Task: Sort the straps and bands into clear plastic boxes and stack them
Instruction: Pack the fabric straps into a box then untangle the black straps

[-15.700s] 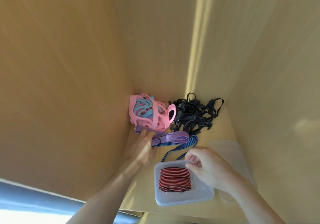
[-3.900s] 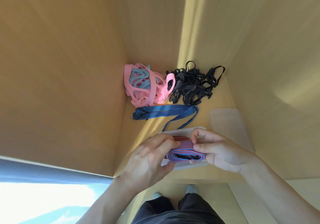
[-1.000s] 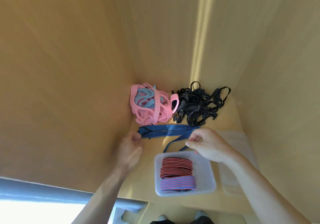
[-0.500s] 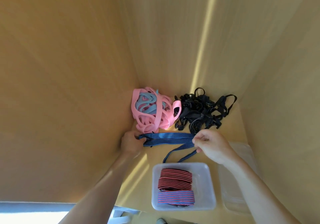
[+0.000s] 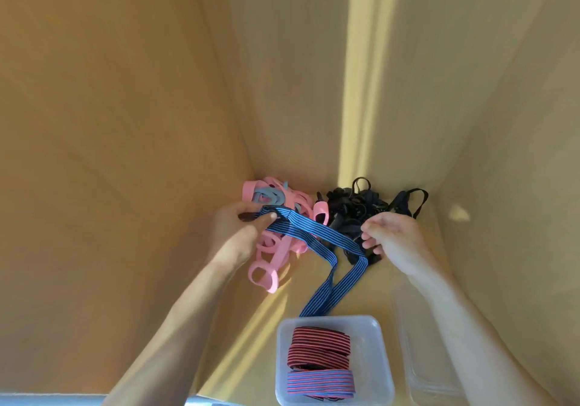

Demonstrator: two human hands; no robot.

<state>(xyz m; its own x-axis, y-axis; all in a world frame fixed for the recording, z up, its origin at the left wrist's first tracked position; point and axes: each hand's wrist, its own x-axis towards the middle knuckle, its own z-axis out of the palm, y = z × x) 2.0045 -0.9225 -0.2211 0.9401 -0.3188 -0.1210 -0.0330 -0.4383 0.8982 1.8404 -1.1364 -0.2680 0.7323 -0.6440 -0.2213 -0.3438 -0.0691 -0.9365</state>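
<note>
left hand: pinches one end of blue strap between thumb and fingers, held up above the shelf, in front of pink bands
right hand: fingers curled, fingertips at the other part of blue strap near its bend; looks like a grip, contact partly hidden
blue strap: blue with dark stripes, stretched between both hands, then two runs hang down from the right hand toward the box, lower end reaches the box's far rim
pink bands: tangled heap in the back left corner, a few light blue bands mixed in on top; one pink loop lies forward on the shelf below left hand
black straps: tangled heap at the back, just right of pink bands, partly behind right hand; one loop sticks out to the right
box: clear plastic, open, on the shelf near the front edge, below the hands
red straps: red-black striped, folded, inside box at the far side
purple strap: blue-red striped, folded, inside box at the near side, touching red straps
lid: clear plastic piece just right of box, against the right wall; hard to tell lid or second box
shelf: light wood compartment, side walls left and right, strip of sunlight across the floor and back wall
</note>
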